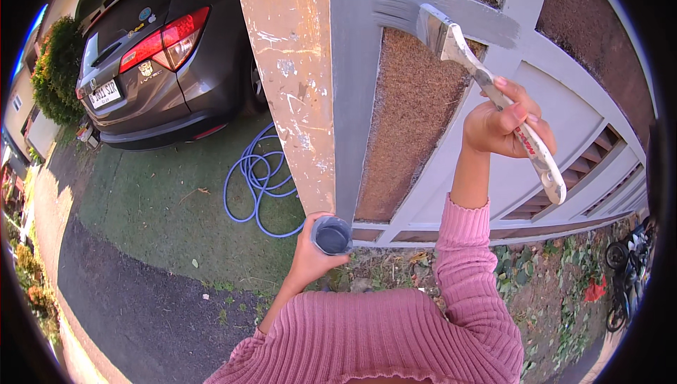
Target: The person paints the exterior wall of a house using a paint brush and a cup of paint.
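Note:
My right hand (513, 119) is closed around the white, paint-spattered handle of a paintbrush (462, 49). Its bristles touch a crosspiece of the framed panel (564, 95), where a streak of wet grey paint (486, 24) runs along the wood. Lower down, my left hand (314, 253) is wrapped round a small cup (332, 235) with dark grey paint inside. This cup is close to the bottom of the grey upright post (352, 102). Rough brown inset panels (405, 123) sit between the grey frame members.
Left of the post is a bare, scuffed beige edge (289, 88). A blue hose (254, 179) lies coiled on the green ground near a parked dark car (162, 52). Leaves and plants (543, 271) cover the soil at lower right, with a motorcycle (627, 271) beyond.

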A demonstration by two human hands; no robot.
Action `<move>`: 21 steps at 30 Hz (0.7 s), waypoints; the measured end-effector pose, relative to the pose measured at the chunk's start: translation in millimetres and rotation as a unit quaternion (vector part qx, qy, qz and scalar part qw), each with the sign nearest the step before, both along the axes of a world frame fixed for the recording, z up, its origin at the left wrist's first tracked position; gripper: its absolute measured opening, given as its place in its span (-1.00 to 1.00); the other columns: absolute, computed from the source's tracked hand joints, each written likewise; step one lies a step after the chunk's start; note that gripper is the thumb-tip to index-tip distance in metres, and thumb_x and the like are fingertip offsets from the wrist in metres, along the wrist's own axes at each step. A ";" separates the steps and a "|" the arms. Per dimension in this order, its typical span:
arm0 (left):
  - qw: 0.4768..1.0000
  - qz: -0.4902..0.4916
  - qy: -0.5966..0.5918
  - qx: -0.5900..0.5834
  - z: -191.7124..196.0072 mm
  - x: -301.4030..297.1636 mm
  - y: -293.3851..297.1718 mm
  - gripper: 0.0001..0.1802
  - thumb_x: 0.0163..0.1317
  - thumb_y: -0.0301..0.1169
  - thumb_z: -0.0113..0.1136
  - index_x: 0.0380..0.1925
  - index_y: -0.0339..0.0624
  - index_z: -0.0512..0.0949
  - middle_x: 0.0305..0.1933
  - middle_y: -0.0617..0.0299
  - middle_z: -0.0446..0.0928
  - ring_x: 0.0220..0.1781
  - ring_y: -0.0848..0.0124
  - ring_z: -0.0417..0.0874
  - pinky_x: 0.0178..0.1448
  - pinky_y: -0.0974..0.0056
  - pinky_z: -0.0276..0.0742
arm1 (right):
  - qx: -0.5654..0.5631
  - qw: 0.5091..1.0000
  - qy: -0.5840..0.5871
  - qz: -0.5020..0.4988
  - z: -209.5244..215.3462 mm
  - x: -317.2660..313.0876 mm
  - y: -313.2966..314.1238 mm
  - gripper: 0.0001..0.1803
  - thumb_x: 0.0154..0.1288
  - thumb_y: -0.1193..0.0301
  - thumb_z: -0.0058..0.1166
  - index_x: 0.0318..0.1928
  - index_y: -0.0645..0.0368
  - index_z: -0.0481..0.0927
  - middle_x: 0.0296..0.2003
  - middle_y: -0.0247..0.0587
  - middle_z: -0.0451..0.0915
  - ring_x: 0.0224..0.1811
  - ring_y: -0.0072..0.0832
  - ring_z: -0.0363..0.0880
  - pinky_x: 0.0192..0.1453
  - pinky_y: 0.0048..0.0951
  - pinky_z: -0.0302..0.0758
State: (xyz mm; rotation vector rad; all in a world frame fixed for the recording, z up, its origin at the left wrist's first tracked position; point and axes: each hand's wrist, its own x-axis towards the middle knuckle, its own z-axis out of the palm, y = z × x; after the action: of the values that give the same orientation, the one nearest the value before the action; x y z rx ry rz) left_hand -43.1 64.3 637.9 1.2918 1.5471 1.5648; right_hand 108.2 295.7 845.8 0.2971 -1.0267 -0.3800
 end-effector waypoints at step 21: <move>1.000 -0.025 -0.001 0.000 5.3 1.5 -5.3 -0.24 -0.40 -0.56 0.42 -0.05 -0.18 0.31 -0.15 0.21 0.48 -0.08 0.42 0.52 0.07 0.31 0.40 | -0.049 0.996 0.075 0.026 15.6 12.5 -3.0 -0.74 0.28 0.46 -0.09 -0.21 0.13 0.09 -0.68 -0.08 0.42 -0.68 -0.36 0.56 -0.64 -0.51 0.55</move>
State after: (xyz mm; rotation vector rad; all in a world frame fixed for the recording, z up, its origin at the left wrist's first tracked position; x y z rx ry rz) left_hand -41.6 59.0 643.1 1.3195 1.5025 1.5351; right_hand 120.7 292.7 861.3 0.2035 -0.8857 -0.2989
